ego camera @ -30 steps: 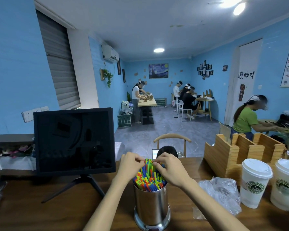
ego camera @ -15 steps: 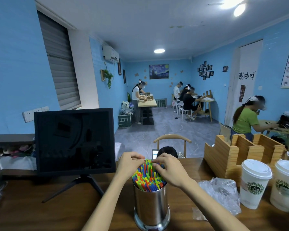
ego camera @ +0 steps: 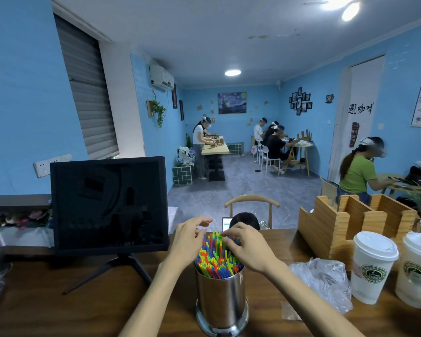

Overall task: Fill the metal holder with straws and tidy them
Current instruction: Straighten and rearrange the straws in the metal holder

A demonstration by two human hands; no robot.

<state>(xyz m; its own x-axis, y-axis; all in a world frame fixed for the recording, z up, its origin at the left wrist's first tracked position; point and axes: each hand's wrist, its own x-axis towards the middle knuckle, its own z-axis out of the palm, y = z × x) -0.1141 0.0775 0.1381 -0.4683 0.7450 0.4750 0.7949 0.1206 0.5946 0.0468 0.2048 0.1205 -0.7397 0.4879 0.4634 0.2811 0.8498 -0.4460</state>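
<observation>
Both hands have lifted slightly since the earlier frames. The left hand has loosened, its fingers now curled loosely above the bundle's left side with the fingertips spread; whether they touch a straw cannot be told. The right hand stays on the right side, its fingertips pinching the tops of a few straws. The hands sit close together, apart by a narrow gap over the bundle. The straws, in red, blue, green, yellow and orange, stand upright and densely packed, their tips at uneven heights, the far ones taller. They fill the metal holder, a polished cylinder with a flared base, standing near the front edge of the tabletop, about mid-width.
</observation>
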